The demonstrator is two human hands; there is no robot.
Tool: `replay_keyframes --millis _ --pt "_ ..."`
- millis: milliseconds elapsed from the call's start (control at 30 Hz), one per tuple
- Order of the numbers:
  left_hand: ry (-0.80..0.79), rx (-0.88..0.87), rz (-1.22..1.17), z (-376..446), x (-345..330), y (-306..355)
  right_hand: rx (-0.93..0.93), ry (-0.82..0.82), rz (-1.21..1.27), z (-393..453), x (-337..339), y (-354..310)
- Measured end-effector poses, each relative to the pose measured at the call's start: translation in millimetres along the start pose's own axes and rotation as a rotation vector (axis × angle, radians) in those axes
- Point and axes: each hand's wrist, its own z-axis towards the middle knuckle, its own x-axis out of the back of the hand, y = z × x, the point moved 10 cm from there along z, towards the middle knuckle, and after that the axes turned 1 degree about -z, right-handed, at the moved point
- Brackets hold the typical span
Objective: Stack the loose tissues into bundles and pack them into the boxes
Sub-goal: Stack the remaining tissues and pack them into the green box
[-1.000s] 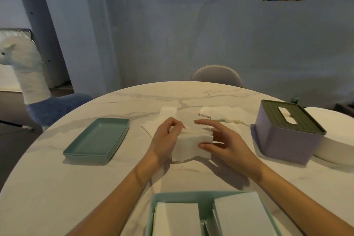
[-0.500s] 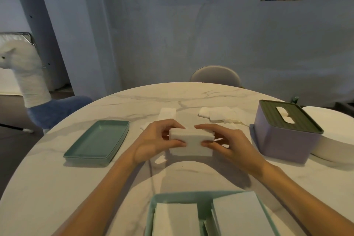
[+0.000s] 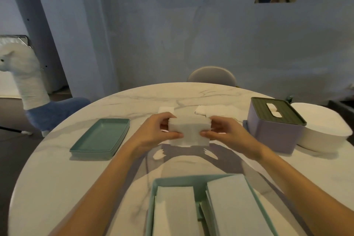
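Observation:
A white tissue bundle is held above the round marble table, between both hands. My left hand grips its left end, thumb in front and fingers curled over the top. My right hand grips the right end the same way. Loose white tissues lie on the table just beyond the bundle, and one more tissue lies behind my left hand. An open teal box at the near edge holds two white tissue stacks. A lilac tissue box with a green slotted lid stands to the right.
A teal tray-like lid lies on the table to the left. A white oval container sits behind the lilac box at the right edge. A chair back shows beyond the table. A plush llama toy stands at the left.
The bundle has been lifted off the table and raised slightly. Both hands now grip its ends, where a second ago they pressed it down on the tabletop.

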Motion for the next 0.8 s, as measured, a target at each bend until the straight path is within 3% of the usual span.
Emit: replay_keyframes --millis 167,433,633,800 --pt "0.06 0.004 0.065 -30 14 55 -0.05 -0.126 0.254 -23 5 -55" --pt "-0.07 0.276 -0.161 -110 16 104 -0.172 -0.247 0.17 -63 1 -113" --pt "-0.098 0.33 0.098 -159 14 101 -0.285 -0.431 -0.012 -80 -42 -113" --pt "-0.127 0.258 0.324 -172 8 94 -0.279 -0.417 -0.135 -86 -60 -115"
